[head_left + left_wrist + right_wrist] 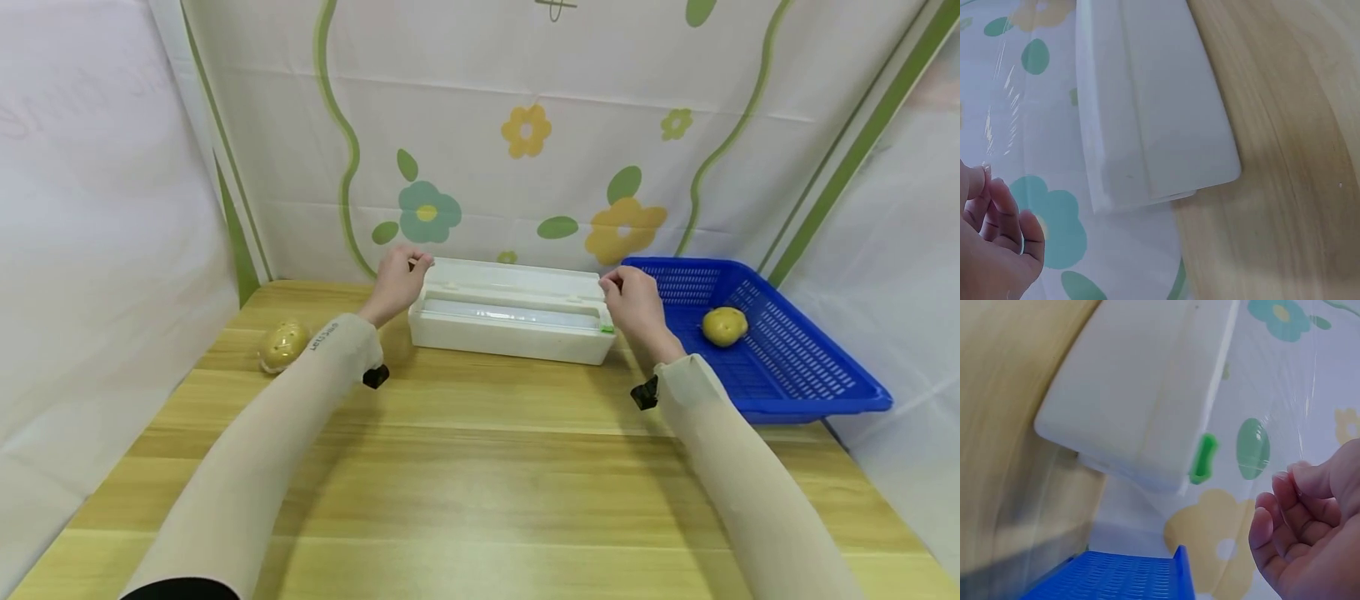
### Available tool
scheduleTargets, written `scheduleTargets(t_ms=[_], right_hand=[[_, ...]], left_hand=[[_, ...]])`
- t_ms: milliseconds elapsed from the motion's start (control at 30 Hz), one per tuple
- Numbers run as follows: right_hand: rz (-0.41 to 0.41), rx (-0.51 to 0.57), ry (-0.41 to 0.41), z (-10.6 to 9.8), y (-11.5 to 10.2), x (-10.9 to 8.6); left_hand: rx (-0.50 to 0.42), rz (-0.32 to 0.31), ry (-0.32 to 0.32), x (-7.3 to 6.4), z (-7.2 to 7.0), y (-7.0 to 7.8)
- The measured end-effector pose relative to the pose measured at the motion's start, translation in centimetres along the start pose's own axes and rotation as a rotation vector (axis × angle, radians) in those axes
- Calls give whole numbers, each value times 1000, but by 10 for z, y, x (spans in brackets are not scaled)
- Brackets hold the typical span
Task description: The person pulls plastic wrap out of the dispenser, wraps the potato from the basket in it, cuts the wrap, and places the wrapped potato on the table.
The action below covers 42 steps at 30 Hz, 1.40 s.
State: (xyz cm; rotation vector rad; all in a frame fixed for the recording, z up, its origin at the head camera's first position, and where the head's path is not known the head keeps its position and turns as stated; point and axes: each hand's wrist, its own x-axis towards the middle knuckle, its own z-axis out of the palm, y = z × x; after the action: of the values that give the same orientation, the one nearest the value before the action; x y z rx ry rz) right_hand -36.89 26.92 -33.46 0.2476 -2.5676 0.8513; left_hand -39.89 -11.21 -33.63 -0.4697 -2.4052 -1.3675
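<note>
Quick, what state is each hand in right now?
Left hand: closed, pinching a thin, clear sheet of plastic film.
Right hand: closed, also pinching the film.

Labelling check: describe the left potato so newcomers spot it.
On the table, find the white box. Left of it, past the left hand, lies a wrapped potato. Its clear film sets it apart from the bare potato in the blue basket.

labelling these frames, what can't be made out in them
Head view: dark lettering on cream fabric left sleeve, too small to read.
Left wrist view: inside of white rectangular plastic box, hidden by its outer wall.
Left wrist view: left hand, cut off by left edge.
Right wrist view: blue perforated plastic basket, cut off by bottom edge.
</note>
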Motion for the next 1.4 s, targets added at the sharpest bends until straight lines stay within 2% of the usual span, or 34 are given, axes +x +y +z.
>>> scheduleTargets(t_ms=[200,367,833,1067,1400], right_hand=[[-34,13,39,-8,-8,2],[-75,-8,91,-15,-15,7],[-145,22,142,-40,-32,12],[-148,52,140,-53,-35,17],[-210,43,146,-76,-49,24]], left_hand=[[-23,-1,8,4,-9,9],[9,11,24,11,-17,15],[1,32,65,15,-35,41],[-7,22,56,16,-43,52],[-78,107,74,19,-56,71]])
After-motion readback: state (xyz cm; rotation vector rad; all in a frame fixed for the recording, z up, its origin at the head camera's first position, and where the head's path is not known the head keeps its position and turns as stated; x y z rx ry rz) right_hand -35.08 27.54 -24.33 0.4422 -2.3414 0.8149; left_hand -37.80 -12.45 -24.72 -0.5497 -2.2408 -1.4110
